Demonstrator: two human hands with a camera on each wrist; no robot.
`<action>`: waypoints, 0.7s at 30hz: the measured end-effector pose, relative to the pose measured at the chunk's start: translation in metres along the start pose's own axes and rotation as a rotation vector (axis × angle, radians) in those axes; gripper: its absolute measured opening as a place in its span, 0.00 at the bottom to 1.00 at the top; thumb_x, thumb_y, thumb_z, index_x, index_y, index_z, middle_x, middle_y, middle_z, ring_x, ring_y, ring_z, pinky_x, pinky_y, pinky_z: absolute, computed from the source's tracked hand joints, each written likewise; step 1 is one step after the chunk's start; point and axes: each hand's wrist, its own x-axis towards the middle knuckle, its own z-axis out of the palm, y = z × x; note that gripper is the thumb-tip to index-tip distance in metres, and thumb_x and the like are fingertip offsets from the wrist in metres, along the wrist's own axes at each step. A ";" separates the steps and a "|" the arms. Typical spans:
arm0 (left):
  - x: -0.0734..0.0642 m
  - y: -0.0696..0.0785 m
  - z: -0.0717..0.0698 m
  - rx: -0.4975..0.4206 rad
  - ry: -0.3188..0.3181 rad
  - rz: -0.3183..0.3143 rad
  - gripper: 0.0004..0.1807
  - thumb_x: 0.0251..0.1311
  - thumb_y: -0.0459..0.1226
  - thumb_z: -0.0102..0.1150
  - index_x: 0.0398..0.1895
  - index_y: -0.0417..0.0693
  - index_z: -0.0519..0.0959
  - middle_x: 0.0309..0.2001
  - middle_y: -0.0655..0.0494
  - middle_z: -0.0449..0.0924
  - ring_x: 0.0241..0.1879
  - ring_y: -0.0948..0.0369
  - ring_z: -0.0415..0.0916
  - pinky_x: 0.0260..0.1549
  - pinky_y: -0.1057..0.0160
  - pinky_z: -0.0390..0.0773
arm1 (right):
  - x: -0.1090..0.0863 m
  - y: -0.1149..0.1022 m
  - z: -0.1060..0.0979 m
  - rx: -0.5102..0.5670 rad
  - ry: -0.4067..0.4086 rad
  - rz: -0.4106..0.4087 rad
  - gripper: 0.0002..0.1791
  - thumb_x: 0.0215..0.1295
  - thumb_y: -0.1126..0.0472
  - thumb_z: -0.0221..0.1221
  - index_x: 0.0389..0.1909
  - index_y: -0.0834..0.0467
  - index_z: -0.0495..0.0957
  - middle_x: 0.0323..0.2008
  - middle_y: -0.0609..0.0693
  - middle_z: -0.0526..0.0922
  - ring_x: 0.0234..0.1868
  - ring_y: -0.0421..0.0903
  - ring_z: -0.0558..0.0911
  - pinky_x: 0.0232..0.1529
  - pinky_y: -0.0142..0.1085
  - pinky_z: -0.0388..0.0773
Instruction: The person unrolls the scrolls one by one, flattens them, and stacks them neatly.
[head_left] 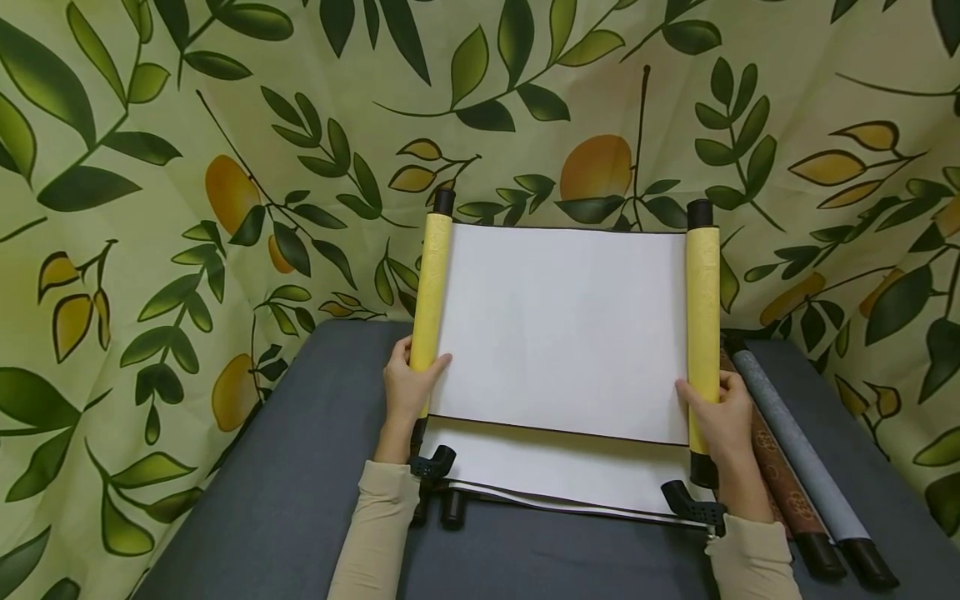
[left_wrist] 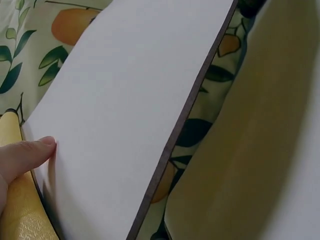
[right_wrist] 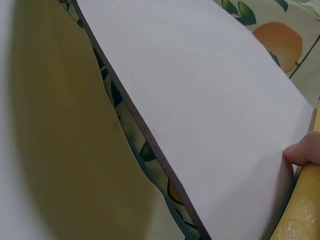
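Observation:
A partly unrolled scroll (head_left: 566,329) is held up in the head view, a blank white sheet between two yellow rolls with black end knobs. My left hand (head_left: 408,379) grips the left yellow roll (head_left: 431,292), its thumb against the sheet's face. Around the right yellow roll (head_left: 702,317) my right hand (head_left: 723,417) is curled, thumb also on the sheet. In the left wrist view the thumb (left_wrist: 30,155) presses near the sheet's edge; the right wrist view shows the other thumb (right_wrist: 302,150) likewise. The fingers behind the rolls are mostly hidden.
Below the raised scroll lies another white sheet (head_left: 562,467) with a dark edge, black knobs (head_left: 453,508) at its left. A brown rolled scroll (head_left: 783,475) and a grey-blue one (head_left: 802,450) lie on the right of the grey table (head_left: 285,483). Leaf-patterned cloth (head_left: 300,108) hangs behind.

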 end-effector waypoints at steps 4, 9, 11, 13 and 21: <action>0.001 0.000 -0.001 0.002 -0.001 -0.004 0.33 0.46 0.37 0.74 0.55 0.35 0.72 0.37 0.36 0.82 0.30 0.53 0.76 0.25 0.69 0.72 | 0.001 0.001 -0.002 0.005 0.005 -0.010 0.24 0.60 0.56 0.63 0.52 0.62 0.65 0.26 0.37 0.71 0.22 0.31 0.69 0.22 0.30 0.70; 0.002 0.000 -0.001 0.000 0.009 0.007 0.29 0.48 0.36 0.73 0.53 0.34 0.73 0.35 0.35 0.82 0.27 0.55 0.75 0.25 0.69 0.71 | 0.002 0.002 -0.004 0.017 -0.007 -0.007 0.22 0.61 0.55 0.63 0.50 0.60 0.66 0.22 0.30 0.69 0.22 0.32 0.70 0.22 0.30 0.70; 0.002 0.000 -0.001 -0.002 0.010 0.007 0.28 0.48 0.36 0.72 0.52 0.34 0.73 0.35 0.35 0.83 0.27 0.56 0.74 0.25 0.69 0.71 | 0.002 0.001 -0.005 0.010 -0.013 -0.001 0.23 0.61 0.54 0.62 0.52 0.59 0.66 0.23 0.31 0.69 0.23 0.32 0.69 0.23 0.30 0.70; 0.002 0.000 -0.002 -0.004 0.009 0.010 0.27 0.49 0.35 0.71 0.52 0.34 0.73 0.35 0.35 0.82 0.26 0.58 0.73 0.24 0.69 0.71 | 0.001 0.001 -0.005 -0.001 -0.016 0.001 0.24 0.62 0.53 0.62 0.53 0.60 0.66 0.25 0.33 0.69 0.24 0.33 0.69 0.23 0.30 0.70; 0.002 0.000 -0.004 -0.008 0.010 0.026 0.24 0.52 0.35 0.68 0.51 0.34 0.74 0.33 0.34 0.82 0.24 0.65 0.69 0.22 0.70 0.69 | 0.002 -0.001 -0.007 -0.018 -0.019 0.012 0.25 0.63 0.51 0.60 0.55 0.60 0.67 0.26 0.35 0.68 0.25 0.34 0.68 0.24 0.30 0.69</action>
